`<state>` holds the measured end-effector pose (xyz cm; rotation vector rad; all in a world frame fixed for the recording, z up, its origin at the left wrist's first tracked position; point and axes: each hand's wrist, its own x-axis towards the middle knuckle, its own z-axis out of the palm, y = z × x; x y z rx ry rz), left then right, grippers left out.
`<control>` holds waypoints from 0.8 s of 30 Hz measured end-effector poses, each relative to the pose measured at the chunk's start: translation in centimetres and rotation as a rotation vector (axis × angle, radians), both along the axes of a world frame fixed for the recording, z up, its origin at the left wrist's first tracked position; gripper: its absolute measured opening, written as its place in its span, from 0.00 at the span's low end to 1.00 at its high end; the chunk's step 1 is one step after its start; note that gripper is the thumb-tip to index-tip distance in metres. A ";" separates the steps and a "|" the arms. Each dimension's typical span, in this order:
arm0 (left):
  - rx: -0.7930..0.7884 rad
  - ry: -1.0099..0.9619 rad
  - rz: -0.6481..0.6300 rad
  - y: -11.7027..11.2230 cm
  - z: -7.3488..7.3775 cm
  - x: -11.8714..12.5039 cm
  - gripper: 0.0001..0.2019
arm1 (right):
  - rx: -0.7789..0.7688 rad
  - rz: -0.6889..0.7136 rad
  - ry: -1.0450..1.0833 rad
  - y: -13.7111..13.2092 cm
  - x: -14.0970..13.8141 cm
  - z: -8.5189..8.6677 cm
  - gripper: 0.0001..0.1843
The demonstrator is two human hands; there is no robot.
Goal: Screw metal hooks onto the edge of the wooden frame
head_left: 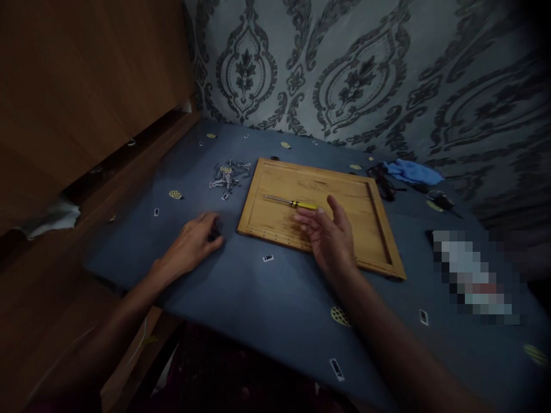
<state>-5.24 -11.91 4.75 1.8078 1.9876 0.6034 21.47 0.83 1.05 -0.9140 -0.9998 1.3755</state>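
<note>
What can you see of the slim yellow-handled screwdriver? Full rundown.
The slim yellow-handled screwdriver has a thin, straight, metallic-looking shaft and a plastic-looking handle with dark marks near the shaft end. It lies across the framed yellow-brown wooden panel, shaft pointing left, handle toward the right hand. That open hand's fingers are by the handle's end; whether they touch it can't be told. The tip's shape is too small to make out.

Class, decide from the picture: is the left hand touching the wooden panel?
Apart: the head view shows a strip of blue tabletop between the left hand and the wooden panel.
</note>
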 end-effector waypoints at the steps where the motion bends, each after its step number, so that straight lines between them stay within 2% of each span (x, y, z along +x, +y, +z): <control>1: 0.004 -0.034 -0.010 0.1 0.1 0.2 0.18 | 0.075 0.008 -0.063 -0.4 0.0 0.0 0.31; 3: 0.009 -0.092 -0.053 0.4 0.6 0.7 0.18 | 0.328 0.054 -0.273 -1.7 -0.3 0.1 0.17; 4: 0.016 -0.111 -0.085 0.5 0.8 1.1 0.17 | 0.516 0.110 -0.432 -2.6 -0.6 0.2 0.13; 5: 0.027 -0.120 -0.123 0.6 1.0 1.5 0.17 | 0.596 0.149 -0.480 -3.5 -1.0 0.3 0.11; 7: 0.040 -0.116 -0.211 0.9 1.3 2.4 0.16 | 0.700 0.246 -0.546 -5.2 -1.8 0.4 0.08; 10: 0.008 -0.094 -0.325 1.4 1.2 3.3 0.24 | 0.826 0.386 -0.637 -6.7 -3.0 0.0 0.13; 14: 0.018 -0.078 -0.392 1.9 0.5 4.0 0.35 | 0.883 0.447 -0.729 -6.7 -3.5 -1.1 0.17; 18: 0.060 -0.135 -0.457 1.7 0.6 3.9 0.37 | 0.868 0.436 -0.763 -6.3 -3.2 -1.9 0.14; 21: 0.055 -0.271 -0.459 1.9 1.9 2.6 0.31 | 0.822 0.404 -0.752 -6.2 -3.1 -1.8 0.10; 22: 0.064 -0.335 -0.437 2.3 2.7 1.8 0.26 | 0.806 0.392 -0.741 -6.2 -3.1 -1.7 0.09; 24: 0.091 -0.486 -0.326 4.1 4.6 -0.3 0.18 | 0.774 0.377 -0.716 -6.1 -3.2 -1.6 0.08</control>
